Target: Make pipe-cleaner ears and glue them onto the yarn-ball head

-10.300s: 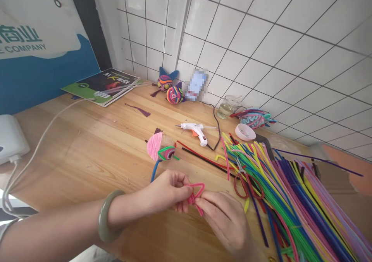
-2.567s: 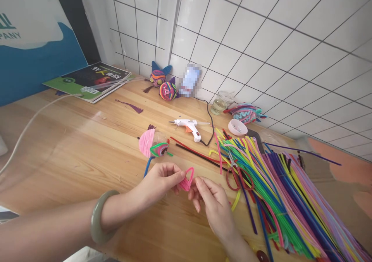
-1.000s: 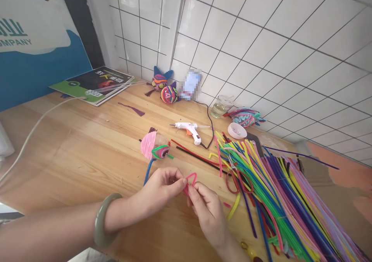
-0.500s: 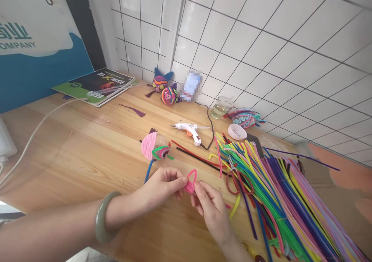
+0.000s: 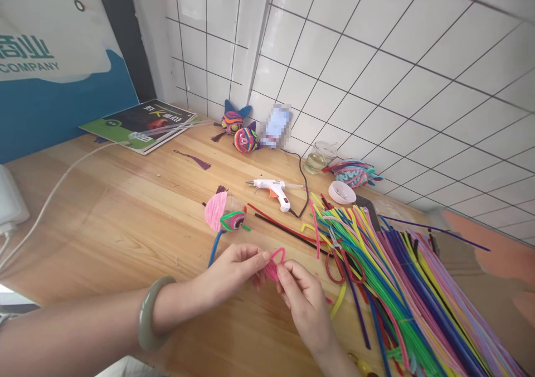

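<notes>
A bright pink pipe cleaner (image 5: pixel 272 269), folded into close rows with a loop standing up at the top, is pinched between both my hands. My left hand (image 5: pixel 244 262) grips its left edge with thumb and fingers. On the right edge, my right hand (image 5: pixel 303 290) pinches it near the base of the loop. Just beyond my left hand lies a round craft piece (image 5: pixel 217 211), partly covered in pale pink, with a green-rimmed eye shape and a blue pipe cleaner (image 5: pixel 214 249) sticking out toward me.
A white glue gun (image 5: pixel 271 190) lies beyond my hands, its black cord running back. Red-handled scissors (image 5: pixel 340 260) rest against a large pile of coloured pipe cleaners (image 5: pixel 401 288) on the right. Behind stand finished craft figures (image 5: pixel 246 138), a glass jar (image 5: pixel 320 156) and a small bowl (image 5: pixel 341 192).
The loop of the pink pipe cleaner leans slightly more to the right, and its folded rows have tilted. Both hands keep their pinch. The whole view has shifted a little.
</notes>
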Tool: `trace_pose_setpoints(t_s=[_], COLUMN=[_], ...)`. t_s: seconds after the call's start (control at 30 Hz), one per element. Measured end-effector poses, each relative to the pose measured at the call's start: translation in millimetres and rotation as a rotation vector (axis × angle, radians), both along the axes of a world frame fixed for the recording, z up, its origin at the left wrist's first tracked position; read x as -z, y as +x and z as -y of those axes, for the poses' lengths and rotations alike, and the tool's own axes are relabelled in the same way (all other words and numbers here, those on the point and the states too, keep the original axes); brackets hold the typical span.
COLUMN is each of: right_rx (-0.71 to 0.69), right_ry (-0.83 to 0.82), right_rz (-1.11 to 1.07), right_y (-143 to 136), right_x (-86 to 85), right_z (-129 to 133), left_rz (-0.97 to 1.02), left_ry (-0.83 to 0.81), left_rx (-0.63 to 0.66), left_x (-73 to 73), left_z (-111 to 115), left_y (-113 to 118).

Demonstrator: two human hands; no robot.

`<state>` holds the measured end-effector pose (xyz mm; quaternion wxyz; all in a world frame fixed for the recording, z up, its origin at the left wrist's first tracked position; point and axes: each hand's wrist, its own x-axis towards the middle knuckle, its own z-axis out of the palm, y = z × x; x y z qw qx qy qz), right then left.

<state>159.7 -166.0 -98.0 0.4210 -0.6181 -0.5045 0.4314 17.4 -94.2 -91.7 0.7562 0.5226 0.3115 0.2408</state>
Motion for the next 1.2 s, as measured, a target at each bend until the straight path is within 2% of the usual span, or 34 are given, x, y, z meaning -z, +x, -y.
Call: trace_pose_setpoints(t_s=[0.17,0.37,0.8,1.0,1.13,1.2], right_rx=[0.017,0.114,0.155,0.153,0.142,0.168], right_ry=[0.013,-0.009,0.014,0.006,0.019,0.058], right_rz=[-0.047,-0.089,-0.011,0.006,0.079,0.217], right_y=[-1.6,1.1,4.9,3.4,4.3,12.7], right_x=[-4.9,-6.3,-4.4,-3.6,-6.5,-8.9], right_z=[-0.7,-3.3,-2.3,-3.3,-3.7,-5.1], left_rz=[0.021,-0.026,-0.015,-0.003,-0.013,-0.012], left_ry=[-0.013,-0.028,-0.128,-0.167,-0.185,-0.192], left_rx=[0.007,0.125,0.055,0.093,0.101,0.091], left_x=[4.5,4.1,6.6,5.6,5.4,6.3], left_z=[0.9,4.4,2.9,2.0,1.8,1.5], left_y=[1.1,-0.1,1.4,1.1,2.0,2.4])
